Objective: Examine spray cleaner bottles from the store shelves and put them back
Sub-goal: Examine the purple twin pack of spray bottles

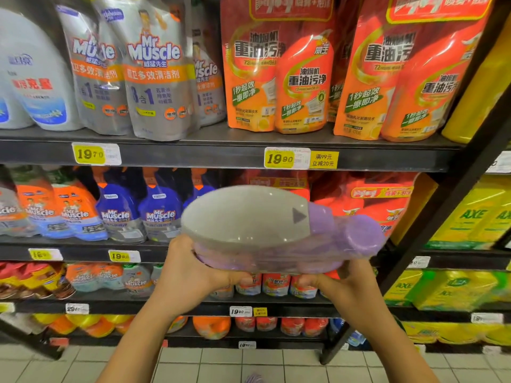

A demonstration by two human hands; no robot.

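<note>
Left hand: the left hand (190,272) is wrapped around the wider end of the spray cleaner bottle (265,230), thumb on the near face, the other fingers hidden behind it.
Right hand: the right hand (345,283) cups the narrower end from below, thumb pressed against the lavender underside; both hands are closed on the bottle.
Held object: the spray cleaner bottle lies on its side in mid-air, in front of the second shelf from the top, grey rounded top surface upward with a dark triangle mark, lavender trigger head (359,233) pointing right; motion blur softens its outline.
Behind the bottle: blue Mr Muscle spray bottles (138,214) stand toward the left of the second shelf, orange-red bottles (373,205) toward its right end.
Top shelf: grey Mr Muscle refill pouches (154,73) at left, orange refill pouches (282,73) at right, all upright.
Shelf edge: a yellow price tag (88,153) reads 19.70 near the left of the black shelf rail (193,154); a second tag (279,158) reads 19.90 further right.
Right-hand bay: yellow AXE bottles (475,217) beyond the black upright post (431,217).
Floor: pale tiles (193,363) below the lowest shelf.
</note>
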